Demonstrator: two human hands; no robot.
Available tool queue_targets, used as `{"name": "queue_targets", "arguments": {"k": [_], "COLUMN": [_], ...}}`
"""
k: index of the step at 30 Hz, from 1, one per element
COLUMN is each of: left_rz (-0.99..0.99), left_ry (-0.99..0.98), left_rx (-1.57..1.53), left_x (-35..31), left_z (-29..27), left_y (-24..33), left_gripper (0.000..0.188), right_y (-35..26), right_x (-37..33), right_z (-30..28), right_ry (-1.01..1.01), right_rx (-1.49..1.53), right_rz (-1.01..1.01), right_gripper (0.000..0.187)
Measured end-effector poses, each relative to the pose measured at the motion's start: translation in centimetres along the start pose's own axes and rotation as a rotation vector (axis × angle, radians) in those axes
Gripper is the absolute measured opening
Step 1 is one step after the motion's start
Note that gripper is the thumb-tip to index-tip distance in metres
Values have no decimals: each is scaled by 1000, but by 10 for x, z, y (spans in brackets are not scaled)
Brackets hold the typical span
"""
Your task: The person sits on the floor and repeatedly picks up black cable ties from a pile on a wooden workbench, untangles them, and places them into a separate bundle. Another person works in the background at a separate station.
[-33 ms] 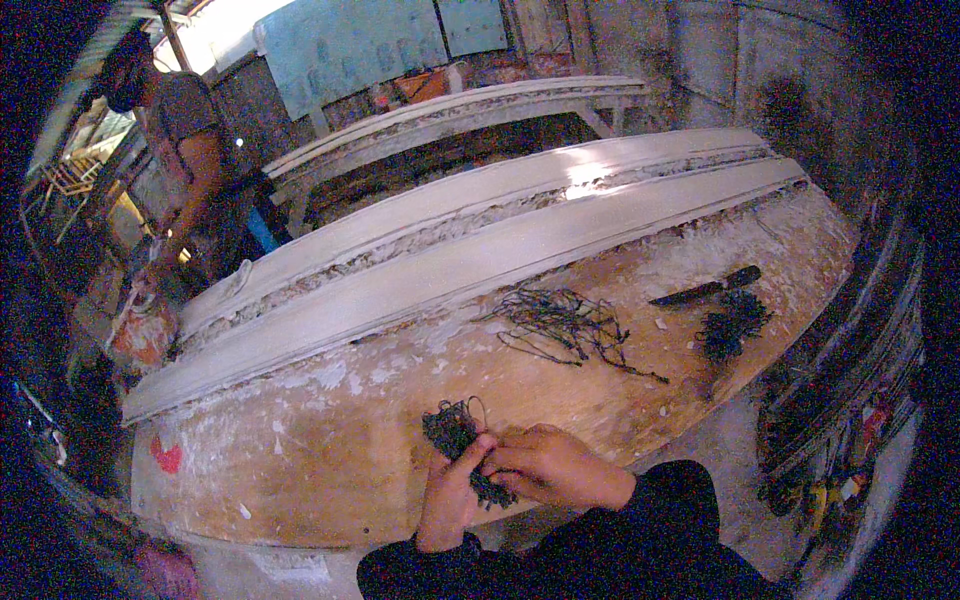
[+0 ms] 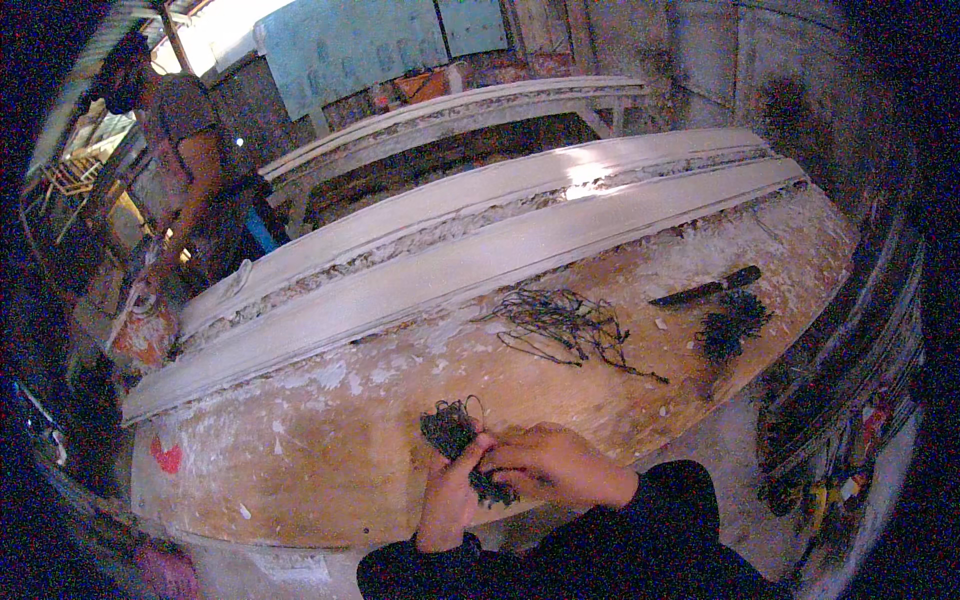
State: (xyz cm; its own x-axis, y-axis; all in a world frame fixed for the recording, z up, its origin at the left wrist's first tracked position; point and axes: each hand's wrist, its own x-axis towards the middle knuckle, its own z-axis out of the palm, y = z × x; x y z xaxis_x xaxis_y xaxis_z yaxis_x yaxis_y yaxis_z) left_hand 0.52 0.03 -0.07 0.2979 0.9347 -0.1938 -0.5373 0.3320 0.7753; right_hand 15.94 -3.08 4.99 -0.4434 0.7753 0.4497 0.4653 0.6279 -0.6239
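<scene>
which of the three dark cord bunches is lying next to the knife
The compact far-right bunch, just below the knife in view; the loose strands spread out farther left, and the third bunch is in the left hand.

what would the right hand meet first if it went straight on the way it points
The right hand would likely meet the dark cord bundle held in the left hand, though depth there is unclear.

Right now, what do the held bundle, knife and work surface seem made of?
Held bundle: probably cord or twine, dark and matt, with thin loops showing.
Knife: likely metal blade, thin and straight; dark handle, plastic or wood, unclear.
Work surface: likely wood, worn, brown beneath whitish smears.
</scene>
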Motion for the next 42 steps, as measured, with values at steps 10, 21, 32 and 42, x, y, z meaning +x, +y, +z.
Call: {"name": "queue_targets", "arguments": {"k": [10, 21, 32, 42], "left_rz": [102, 133, 127, 38], "left_ry": [25, 51, 97, 85], "left_rx": [-194, -157, -165, -257], "left_x": [-7, -4, -4, -2], "left_z": [15, 8, 10, 8], "left_y": [14, 11, 12, 13], "left_gripper": [20, 14, 15, 14], "right_y": [24, 47, 39, 34], "right_x": [-3, -11, -2, -3], "right_z": [-15, -8, -5, -16], "right_ry": [278, 140, 333, 258], "right_rx": [-628, -680, -642, -399], "right_rz": [411, 567, 503, 557], "right_gripper": [34, 30, 22, 19]}}
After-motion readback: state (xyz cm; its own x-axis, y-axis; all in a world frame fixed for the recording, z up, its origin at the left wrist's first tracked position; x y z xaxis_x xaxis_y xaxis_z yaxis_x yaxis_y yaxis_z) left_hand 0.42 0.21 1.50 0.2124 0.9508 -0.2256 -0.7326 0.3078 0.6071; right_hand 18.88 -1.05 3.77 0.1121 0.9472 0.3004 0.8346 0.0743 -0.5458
